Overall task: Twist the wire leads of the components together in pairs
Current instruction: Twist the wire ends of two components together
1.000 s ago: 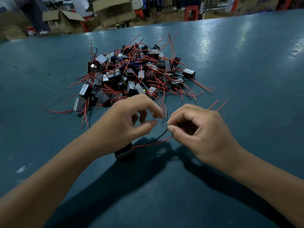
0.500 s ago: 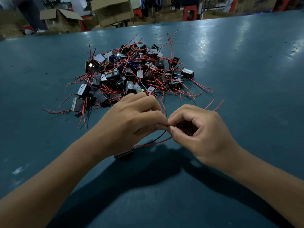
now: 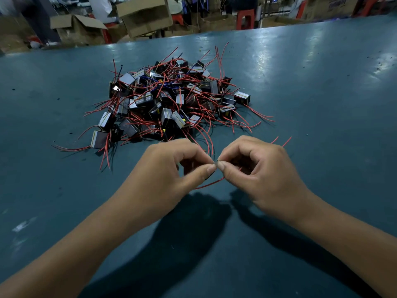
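My left hand (image 3: 171,175) and right hand (image 3: 257,168) each pinch the lead ends (image 3: 216,162) where thumbs meet, the leads running three-to-nine between them. The pile (image 3: 169,100) lies at twelve, nearer my left.

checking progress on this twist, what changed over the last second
The left hand closed in from an open-fingered pose and now pinches the wire ends against the right hand; the small dark component under it is now hidden. The right hand's pinch and the component pile stayed put.
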A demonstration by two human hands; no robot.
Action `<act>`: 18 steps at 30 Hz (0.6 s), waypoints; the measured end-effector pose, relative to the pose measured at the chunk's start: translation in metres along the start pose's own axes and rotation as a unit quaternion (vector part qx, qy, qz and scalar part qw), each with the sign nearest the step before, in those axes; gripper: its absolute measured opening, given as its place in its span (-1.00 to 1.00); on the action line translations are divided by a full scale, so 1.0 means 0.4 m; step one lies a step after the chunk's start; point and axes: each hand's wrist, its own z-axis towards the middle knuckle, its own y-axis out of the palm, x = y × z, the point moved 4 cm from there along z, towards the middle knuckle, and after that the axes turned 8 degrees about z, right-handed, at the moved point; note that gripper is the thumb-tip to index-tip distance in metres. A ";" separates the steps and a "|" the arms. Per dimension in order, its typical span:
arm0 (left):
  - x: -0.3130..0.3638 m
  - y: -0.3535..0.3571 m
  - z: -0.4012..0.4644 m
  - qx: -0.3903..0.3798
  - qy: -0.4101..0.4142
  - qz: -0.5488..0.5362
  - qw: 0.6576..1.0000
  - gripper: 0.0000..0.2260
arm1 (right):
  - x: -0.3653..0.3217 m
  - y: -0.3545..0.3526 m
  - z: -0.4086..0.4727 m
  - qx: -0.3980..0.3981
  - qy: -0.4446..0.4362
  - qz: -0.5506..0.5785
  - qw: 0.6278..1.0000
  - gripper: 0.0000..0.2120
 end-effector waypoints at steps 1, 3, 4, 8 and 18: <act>0.003 -0.004 -0.004 0.010 0.040 0.046 0.998 -0.98 | 0.000 0.000 0.000 -0.001 0.005 0.008 1.000 -0.94; 0.000 -0.006 -0.006 0.028 0.104 0.102 0.989 -0.91 | 0.001 0.000 0.000 -0.005 0.014 0.025 1.000 -0.95; -0.006 -0.007 -0.003 0.040 0.129 0.112 0.984 -0.89 | 0.003 0.000 -0.001 -0.007 0.019 0.033 0.999 -0.94; -0.032 -0.001 0.017 0.054 0.185 0.146 0.970 -0.89 | 0.003 0.004 -0.001 -0.019 0.023 0.047 0.998 -0.95; -0.019 -0.002 0.038 0.035 0.281 0.213 0.935 -0.78 | -0.002 0.010 -0.006 -0.040 -0.006 0.024 0.999 -0.98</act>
